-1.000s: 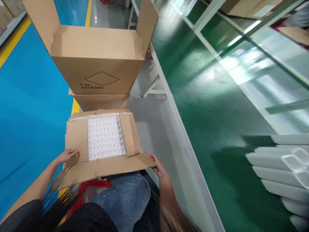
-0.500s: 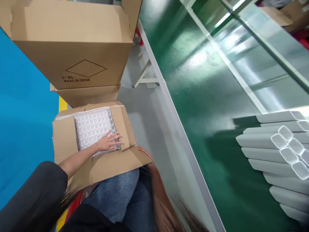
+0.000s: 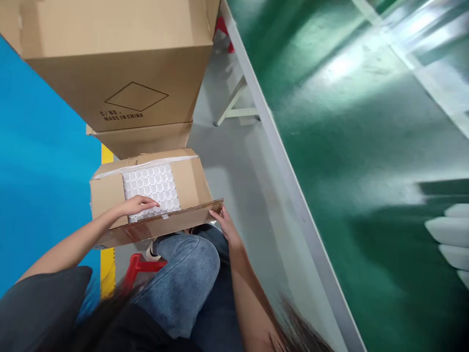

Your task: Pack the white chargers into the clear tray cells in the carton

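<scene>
An opened cardboard carton (image 3: 190, 181) lies just beyond my knees. White tubes (image 3: 150, 181) stand packed in it, their squarish ends facing up in a grid. My left hand (image 3: 141, 203) reaches over the near rows, fingers stretched out and holding nothing; whether they touch the tubes I cannot tell. At its right corner, my right hand (image 3: 224, 222) pinches the carton's near flap (image 3: 161, 226), which is tilted up and hides the nearest tube ends. Brown tape shows on that flap. The side flaps are folded over the carton's left and right ends.
A larger carton (image 3: 120, 83) stands behind. On the right runs a green-topped table (image 3: 330, 195) with a pale edge, carrying white tubes (image 3: 449, 234). A red stool (image 3: 141, 266) is beside my leg. Blue floor (image 3: 44, 146) and a yellow line (image 3: 108, 274) lie left.
The near flap has swung up from lying outward, with my right hand on its corner. My left hand has moved left off the right side flap. The view has shifted.
</scene>
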A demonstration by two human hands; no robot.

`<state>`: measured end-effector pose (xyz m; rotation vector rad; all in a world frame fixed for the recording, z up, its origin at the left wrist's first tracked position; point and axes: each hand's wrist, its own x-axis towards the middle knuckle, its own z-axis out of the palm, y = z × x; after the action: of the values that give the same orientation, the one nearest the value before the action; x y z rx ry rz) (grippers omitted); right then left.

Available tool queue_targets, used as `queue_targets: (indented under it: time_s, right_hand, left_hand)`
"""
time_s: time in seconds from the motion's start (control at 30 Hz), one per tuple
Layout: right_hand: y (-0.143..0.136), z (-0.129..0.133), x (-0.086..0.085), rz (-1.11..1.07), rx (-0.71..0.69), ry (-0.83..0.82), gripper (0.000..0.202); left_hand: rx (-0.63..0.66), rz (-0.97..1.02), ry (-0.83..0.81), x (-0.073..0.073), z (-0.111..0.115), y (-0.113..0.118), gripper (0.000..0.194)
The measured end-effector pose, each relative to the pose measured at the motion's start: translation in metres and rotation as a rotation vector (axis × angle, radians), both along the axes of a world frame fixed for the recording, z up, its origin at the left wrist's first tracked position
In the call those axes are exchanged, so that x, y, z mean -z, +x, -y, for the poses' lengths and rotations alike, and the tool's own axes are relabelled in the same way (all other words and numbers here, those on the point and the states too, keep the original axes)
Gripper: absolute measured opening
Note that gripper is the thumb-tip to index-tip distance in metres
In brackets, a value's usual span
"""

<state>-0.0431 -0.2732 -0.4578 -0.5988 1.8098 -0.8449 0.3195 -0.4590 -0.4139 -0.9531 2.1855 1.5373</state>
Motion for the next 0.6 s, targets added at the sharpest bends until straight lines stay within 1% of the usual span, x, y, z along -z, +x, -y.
queue_targets:
  time_s: [0.07, 0.1, 0.13, 0.17, 0.2, 0.23, 0.27, 0.33, 0.4, 0.5, 0.57, 0.6]
  right_hand:
    - [0.009, 0.007, 0.011, -0.088, 0.021, 0.028, 0.063]
    - [0.013, 0.009, 0.016, -0.149, 0.036, 0.043, 0.07]
    - [0.019, 0.012, 0.021, -0.216, 0.051, 0.056, 0.078]
    - [0.024, 0.015, 0.026, -0.283, 0.061, 0.068, 0.085]
    - [0.03, 0.018, 0.03, -0.343, 0.064, 0.077, 0.09]
    - [0.036, 0.021, 0.033, -0.393, 0.058, 0.084, 0.091]
    - [0.041, 0.023, 0.035, -0.435, 0.046, 0.089, 0.089]
    - [0.05, 0.026, 0.037, -0.5, 0.01, 0.087, 0.08]
    - [0.053, 0.027, 0.037, -0.534, -0.039, 0.074, 0.071]
    - [0.047, 0.029, 0.038, -0.538, -0.099, 0.058, 0.068]
    - [0.036, 0.04, 0.043, -0.519, -0.114, 0.049, 0.074]
    - [0.03, 0.05, 0.047, -0.507, -0.114, 0.045, 0.078]
  left_hand:
    - [-0.125, 0.141, -0.021, -0.023, 0.011, 0.056, 0.073]
    - [-0.18, 0.22, -0.043, -0.031, 0.009, 0.081, 0.076]
    - [-0.228, 0.298, -0.074, -0.036, 0.003, 0.101, 0.077]
    - [-0.271, 0.372, -0.116, -0.038, -0.006, 0.115, 0.076]
    - [-0.308, 0.436, -0.169, -0.036, -0.017, 0.123, 0.073]
    - [-0.343, 0.489, -0.232, -0.03, -0.03, 0.125, 0.071]
    - [-0.376, 0.531, -0.3, -0.023, -0.043, 0.122, 0.071]
    - [-0.439, 0.584, -0.426, -0.004, -0.065, 0.107, 0.068]
    - [-0.493, 0.613, -0.502, 0.016, -0.079, 0.09, 0.065]
    - [-0.538, 0.623, -0.549, 0.037, -0.088, 0.077, 0.063]
    - [-0.548, 0.615, -0.569, 0.045, -0.089, 0.077, 0.063]
    - [-0.551, 0.61, -0.578, 0.047, -0.09, 0.079, 0.063]
